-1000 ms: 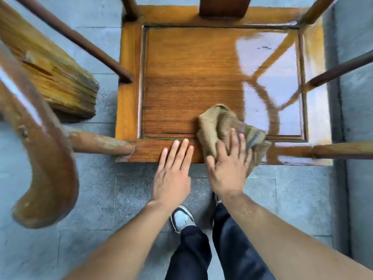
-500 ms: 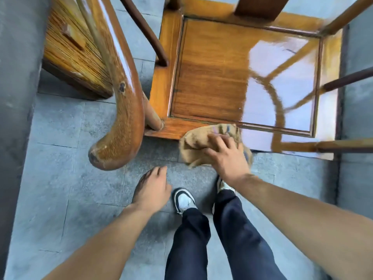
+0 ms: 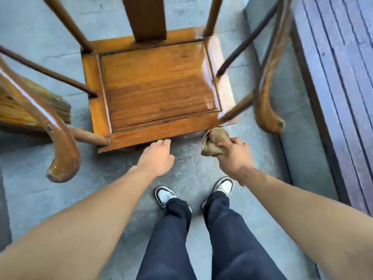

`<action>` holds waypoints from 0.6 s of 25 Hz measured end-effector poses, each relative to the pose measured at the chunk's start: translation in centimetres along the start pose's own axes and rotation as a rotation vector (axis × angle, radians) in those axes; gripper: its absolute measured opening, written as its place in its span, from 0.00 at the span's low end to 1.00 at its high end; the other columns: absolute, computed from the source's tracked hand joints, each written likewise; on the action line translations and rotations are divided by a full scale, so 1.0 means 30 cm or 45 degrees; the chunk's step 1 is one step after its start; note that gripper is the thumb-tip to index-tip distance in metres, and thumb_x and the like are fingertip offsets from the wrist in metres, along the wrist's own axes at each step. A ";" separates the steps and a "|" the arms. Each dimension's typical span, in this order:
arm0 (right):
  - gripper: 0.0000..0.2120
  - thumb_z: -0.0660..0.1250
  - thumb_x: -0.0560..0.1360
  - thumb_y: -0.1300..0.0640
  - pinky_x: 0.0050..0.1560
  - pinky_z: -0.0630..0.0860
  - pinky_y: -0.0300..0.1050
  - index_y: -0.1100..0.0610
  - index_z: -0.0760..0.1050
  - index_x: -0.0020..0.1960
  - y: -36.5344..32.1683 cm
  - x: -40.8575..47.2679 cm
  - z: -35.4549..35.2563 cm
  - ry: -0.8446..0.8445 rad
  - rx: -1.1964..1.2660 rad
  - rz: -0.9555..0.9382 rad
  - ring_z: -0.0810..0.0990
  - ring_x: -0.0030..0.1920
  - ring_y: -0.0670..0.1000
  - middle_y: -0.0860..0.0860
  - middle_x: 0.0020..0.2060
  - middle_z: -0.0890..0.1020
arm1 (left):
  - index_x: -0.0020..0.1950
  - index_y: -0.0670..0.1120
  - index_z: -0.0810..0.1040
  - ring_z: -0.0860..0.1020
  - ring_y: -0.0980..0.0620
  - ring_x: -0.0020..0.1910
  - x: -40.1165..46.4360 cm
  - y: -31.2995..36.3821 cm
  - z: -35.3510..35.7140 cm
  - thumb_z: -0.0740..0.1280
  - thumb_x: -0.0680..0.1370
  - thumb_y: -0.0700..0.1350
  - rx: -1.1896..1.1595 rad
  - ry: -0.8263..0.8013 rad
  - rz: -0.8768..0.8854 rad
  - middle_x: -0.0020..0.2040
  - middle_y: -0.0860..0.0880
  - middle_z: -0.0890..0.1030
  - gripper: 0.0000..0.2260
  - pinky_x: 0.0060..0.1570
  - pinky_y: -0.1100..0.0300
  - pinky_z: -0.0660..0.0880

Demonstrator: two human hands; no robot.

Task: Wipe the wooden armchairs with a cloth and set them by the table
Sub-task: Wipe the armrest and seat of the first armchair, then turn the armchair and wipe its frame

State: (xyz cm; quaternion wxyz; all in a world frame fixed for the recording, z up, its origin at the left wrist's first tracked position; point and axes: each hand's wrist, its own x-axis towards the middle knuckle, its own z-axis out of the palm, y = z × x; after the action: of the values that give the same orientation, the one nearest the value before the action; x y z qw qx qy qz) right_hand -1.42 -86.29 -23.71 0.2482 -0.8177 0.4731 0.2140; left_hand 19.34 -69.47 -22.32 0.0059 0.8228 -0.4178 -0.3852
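A glossy wooden armchair stands on the grey stone floor right in front of me, its seat seen from above, with curved armrests at both sides and a back splat at the top. My right hand grips a bunched tan cloth just off the seat's front right corner. My left hand hovers below the seat's front rail, fingers loosely curled and holding nothing; whether the fingertips touch the rail I cannot tell.
A second wooden seat sits partly behind the left armrest. A dark slatted wooden surface runs along the right edge. My feet stand on the stone paving below the chair.
The right hand lifted the cloth off the seat's front rail and drew back to the right corner. The left hand rose from beside my leg toward the front rail. The view stepped back.
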 end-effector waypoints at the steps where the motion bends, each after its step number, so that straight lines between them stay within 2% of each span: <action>1: 0.21 0.68 0.72 0.51 0.62 0.76 0.53 0.40 0.79 0.65 0.057 -0.034 -0.051 0.020 0.083 0.054 0.73 0.58 0.62 0.53 0.62 0.74 | 0.75 0.42 0.64 0.72 0.39 0.67 -0.018 0.071 -0.044 0.60 0.78 0.45 0.059 -0.003 0.032 0.69 0.39 0.73 0.25 0.67 0.46 0.70; 5: 0.19 0.67 0.71 0.51 0.64 0.77 0.50 0.42 0.82 0.61 0.329 -0.154 -0.258 0.046 0.366 0.281 0.81 0.55 0.61 0.56 0.57 0.79 | 0.76 0.42 0.63 0.70 0.39 0.70 -0.068 0.383 -0.183 0.60 0.78 0.45 0.136 0.027 0.106 0.72 0.39 0.71 0.26 0.69 0.46 0.68; 8: 0.18 0.64 0.71 0.51 0.63 0.79 0.54 0.42 0.83 0.59 0.542 -0.219 -0.435 0.039 0.551 0.378 0.84 0.51 0.62 0.60 0.54 0.82 | 0.76 0.42 0.63 0.69 0.40 0.71 -0.079 0.680 -0.232 0.61 0.78 0.44 0.187 0.064 0.195 0.73 0.40 0.70 0.26 0.70 0.48 0.66; 11: 0.16 0.66 0.73 0.50 0.60 0.81 0.58 0.43 0.83 0.58 0.707 -0.228 -0.661 0.131 0.651 0.276 0.84 0.49 0.63 0.61 0.51 0.83 | 0.74 0.41 0.66 0.71 0.41 0.69 -0.060 1.008 -0.270 0.62 0.78 0.43 0.220 0.104 0.334 0.71 0.40 0.72 0.24 0.68 0.49 0.68; 15: 0.18 0.69 0.74 0.52 0.65 0.75 0.50 0.45 0.82 0.64 0.855 -0.104 -0.972 0.293 0.620 0.106 0.81 0.59 0.60 0.58 0.58 0.83 | 0.76 0.42 0.64 0.69 0.41 0.71 0.049 1.350 -0.388 0.62 0.79 0.45 0.268 0.204 0.401 0.72 0.40 0.70 0.26 0.69 0.48 0.67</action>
State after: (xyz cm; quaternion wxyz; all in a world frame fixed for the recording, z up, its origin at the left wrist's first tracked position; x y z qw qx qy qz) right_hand -22.08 -112.95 -4.21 0.3731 -0.7328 0.5689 0.0098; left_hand -0.35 -100.48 -1.63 0.0132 0.7713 -0.5776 -0.2670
